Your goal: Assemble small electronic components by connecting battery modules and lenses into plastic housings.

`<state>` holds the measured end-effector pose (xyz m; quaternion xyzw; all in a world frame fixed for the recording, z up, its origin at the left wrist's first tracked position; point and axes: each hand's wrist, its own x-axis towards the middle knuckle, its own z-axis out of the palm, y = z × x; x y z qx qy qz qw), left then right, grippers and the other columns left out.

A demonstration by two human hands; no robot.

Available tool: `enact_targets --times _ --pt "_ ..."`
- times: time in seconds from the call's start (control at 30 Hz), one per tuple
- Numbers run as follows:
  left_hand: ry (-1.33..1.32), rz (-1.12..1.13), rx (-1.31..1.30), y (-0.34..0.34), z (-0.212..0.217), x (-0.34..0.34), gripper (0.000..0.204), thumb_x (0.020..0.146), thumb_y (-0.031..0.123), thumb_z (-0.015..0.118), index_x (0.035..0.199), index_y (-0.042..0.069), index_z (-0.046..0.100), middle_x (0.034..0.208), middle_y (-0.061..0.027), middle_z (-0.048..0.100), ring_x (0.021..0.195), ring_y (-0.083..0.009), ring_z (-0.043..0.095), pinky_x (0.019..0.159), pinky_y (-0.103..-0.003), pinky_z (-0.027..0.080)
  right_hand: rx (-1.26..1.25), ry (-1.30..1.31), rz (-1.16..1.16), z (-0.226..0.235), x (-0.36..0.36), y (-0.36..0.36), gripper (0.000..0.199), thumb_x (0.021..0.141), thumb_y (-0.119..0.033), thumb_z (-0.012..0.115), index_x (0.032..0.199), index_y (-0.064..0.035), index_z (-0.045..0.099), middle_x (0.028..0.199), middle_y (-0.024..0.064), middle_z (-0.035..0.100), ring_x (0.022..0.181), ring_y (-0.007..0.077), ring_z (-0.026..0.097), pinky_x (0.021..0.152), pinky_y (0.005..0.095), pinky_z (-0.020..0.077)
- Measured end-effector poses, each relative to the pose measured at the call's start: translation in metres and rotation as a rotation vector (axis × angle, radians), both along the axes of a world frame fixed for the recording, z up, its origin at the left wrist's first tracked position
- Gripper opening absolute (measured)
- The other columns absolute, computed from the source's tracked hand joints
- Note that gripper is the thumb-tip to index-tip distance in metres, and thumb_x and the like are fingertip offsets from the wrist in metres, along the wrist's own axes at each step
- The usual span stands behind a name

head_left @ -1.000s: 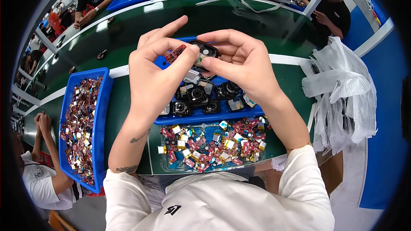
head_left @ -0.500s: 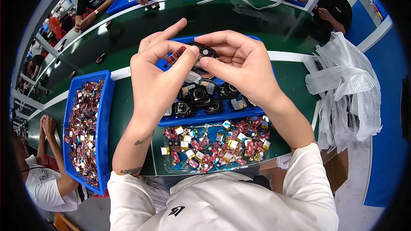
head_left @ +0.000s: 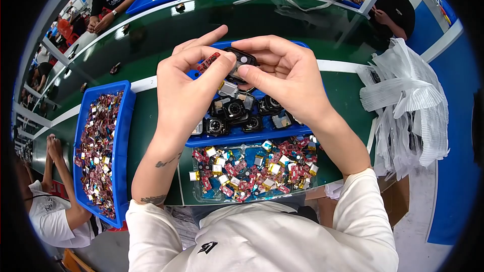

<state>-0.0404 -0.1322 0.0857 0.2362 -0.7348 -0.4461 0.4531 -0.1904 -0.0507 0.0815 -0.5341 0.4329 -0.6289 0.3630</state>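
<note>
Both hands are raised over a blue tray (head_left: 306, 102) and meet at a small black watch-like casing (head_left: 243, 59). My right hand (head_left: 287, 70) grips the casing's right side with thumb and fingers. My left hand (head_left: 189, 78) pinches a small red circuit board (head_left: 208, 62) beside the casing, its thumb tip against the casing's left edge. Whether board and casing are still joined is hidden by the thumb. Beneath my hands the tray holds several black casings with round lenses (head_left: 234, 110) and some silvery parts (head_left: 281, 120).
Closest to me, a clear plastic tray (head_left: 201, 199) holds red boards and silver battery cells. A long blue bin (head_left: 126, 121) of similar parts stands left. White plastic strips (head_left: 408, 100) are heaped right. Beyond runs a green conveyor (head_left: 156, 35) with scattered small parts; co-workers sit around it.
My hands have shifted slightly right, and the red board is tilted a little differently. Small parts on the conveyor have slid slightly left. A co-worker's hand at the far side has drawn back.
</note>
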Motion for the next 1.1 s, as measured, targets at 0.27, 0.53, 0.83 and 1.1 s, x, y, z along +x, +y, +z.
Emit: enact_targets --times 0.27,0.53,0.83,1.1 --pt "-0.033 0.087 -0.128 0.003 -0.002 -0.002 0.012 0.077 0.015 0.070 0.078 0.003 0.072 0.114 -0.0161 0.065 0.112 -0.0238 0.053 0.095 -0.037 0.039 -0.014 0.015 0.007 0.001 0.002 0.002 0.029 0.085 -0.003 0.063 0.113 0.0034 0.058 0.101 0.0118 0.066 0.089 0.0128 0.064 0.074 0.0235 0.0536" --pt "-0.043 0.109 -0.175 0.007 -0.002 -0.005 0.012 0.077 0.015 0.071 0.078 0.003 0.071 0.112 -0.0148 0.066 0.111 -0.0243 0.053 0.095 -0.037 0.039 -0.062 0.026 -0.069 -0.003 0.005 0.003 0.022 0.089 -0.003 0.059 0.109 0.0045 0.061 0.096 0.0117 0.067 0.085 0.0117 0.065 0.071 0.0230 0.0540" --pt "-0.067 0.108 -0.274 0.002 -0.010 -0.010 0.015 0.076 0.016 0.073 0.085 0.003 0.073 0.109 -0.0137 0.067 0.107 -0.0235 0.056 0.093 -0.037 0.041 -0.192 0.101 -0.252 -0.014 0.004 -0.005 0.017 0.088 -0.001 0.058 0.103 0.0050 0.064 0.086 0.0108 0.069 0.076 0.0085 0.064 0.067 0.0207 0.0520" --pt "-0.058 0.083 -0.107 0.005 0.000 -0.003 0.013 0.078 0.013 0.072 0.085 0.001 0.072 0.090 -0.0083 0.069 0.082 -0.0117 0.062 0.073 -0.024 0.046 -0.152 0.073 -0.269 -0.002 -0.012 -0.006 0.016 0.084 -0.002 0.063 0.098 0.0031 0.067 0.086 0.0093 0.070 0.078 0.0088 0.065 0.070 0.0204 0.0523"
